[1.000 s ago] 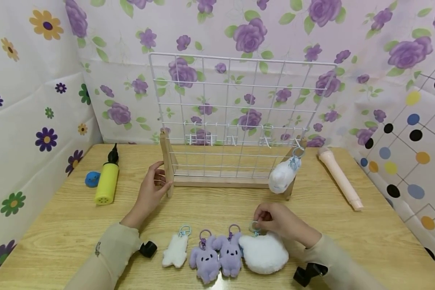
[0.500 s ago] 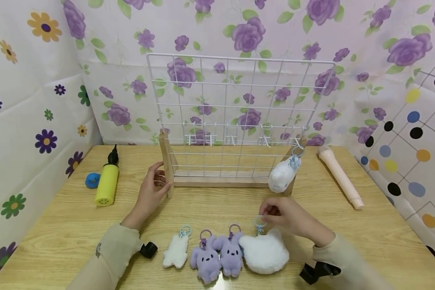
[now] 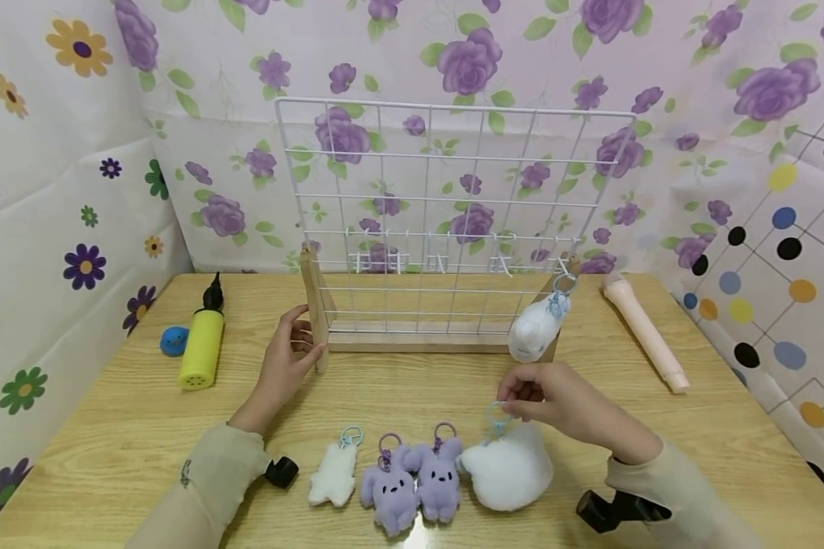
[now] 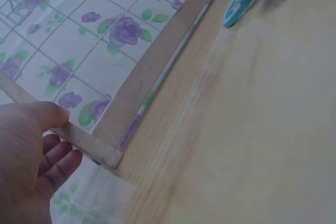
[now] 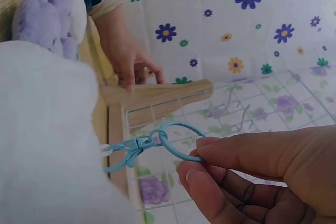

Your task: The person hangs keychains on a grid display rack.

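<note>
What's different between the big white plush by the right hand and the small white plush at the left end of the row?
The big white plush is much larger than the small white plush. The big one is broad and rounded; the small one is narrow, with stubby limbs. The right hand pinches the big one's ring, while no hand touches the small one's ring. Both are white and have light blue rings.

Five plush keyrings [image 3: 510, 471] [image 3: 335, 474] [image 3: 390, 499] [image 3: 439, 488] [image 3: 532, 333], one rack [image 3: 419, 342], two hands [image 3: 286, 354] [image 3: 556, 400], one yellow pump [image 3: 202, 349], one blue toy [image 3: 173, 341], one pink tube [image 3: 645, 333].
</note>
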A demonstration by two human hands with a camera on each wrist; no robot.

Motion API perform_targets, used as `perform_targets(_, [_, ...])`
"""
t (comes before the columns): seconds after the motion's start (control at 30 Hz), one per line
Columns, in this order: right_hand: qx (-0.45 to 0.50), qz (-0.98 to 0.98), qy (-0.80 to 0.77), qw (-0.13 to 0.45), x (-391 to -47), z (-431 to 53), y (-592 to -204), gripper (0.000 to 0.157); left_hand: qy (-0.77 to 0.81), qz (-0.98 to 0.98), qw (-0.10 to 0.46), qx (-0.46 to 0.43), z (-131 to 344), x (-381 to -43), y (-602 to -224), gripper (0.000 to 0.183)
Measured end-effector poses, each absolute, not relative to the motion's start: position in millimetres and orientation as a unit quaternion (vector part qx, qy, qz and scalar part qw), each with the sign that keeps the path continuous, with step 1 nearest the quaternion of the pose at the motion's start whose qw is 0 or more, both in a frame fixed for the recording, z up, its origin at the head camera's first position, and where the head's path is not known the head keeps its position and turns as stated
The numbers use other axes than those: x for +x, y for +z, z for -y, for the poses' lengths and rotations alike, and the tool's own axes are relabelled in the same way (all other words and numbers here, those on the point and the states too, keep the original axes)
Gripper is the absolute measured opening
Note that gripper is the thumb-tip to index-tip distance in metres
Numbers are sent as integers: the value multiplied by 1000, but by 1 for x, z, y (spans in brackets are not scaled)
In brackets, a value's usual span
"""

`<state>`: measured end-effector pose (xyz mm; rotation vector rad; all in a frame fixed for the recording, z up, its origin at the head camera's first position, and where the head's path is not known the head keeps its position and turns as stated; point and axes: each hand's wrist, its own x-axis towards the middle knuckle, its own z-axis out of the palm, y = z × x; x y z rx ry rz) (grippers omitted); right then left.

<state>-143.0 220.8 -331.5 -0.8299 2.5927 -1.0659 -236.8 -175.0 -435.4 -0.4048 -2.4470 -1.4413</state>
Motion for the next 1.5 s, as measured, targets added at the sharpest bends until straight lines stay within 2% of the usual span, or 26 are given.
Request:
perform_targets(0.33, [-296,-884,-356,68,-149,-222,-318,7,-498,850,117,-124,167,-228,-419,65])
perform_targets(0.77, [-262,-889,-376,10,-165,-213,-302,4,-505,842,133,-135,175,-235,-435,67])
perform_targets(1.23, [-244,-898,-356,-90,-180,-208,-283,6,-508,839,140,-139,175,-235,-436,64])
perform_targets(1.5, [-215,-899,-370,-91,-186,-211,-272,11,-504,839,144,-144,175,-236,-435,64])
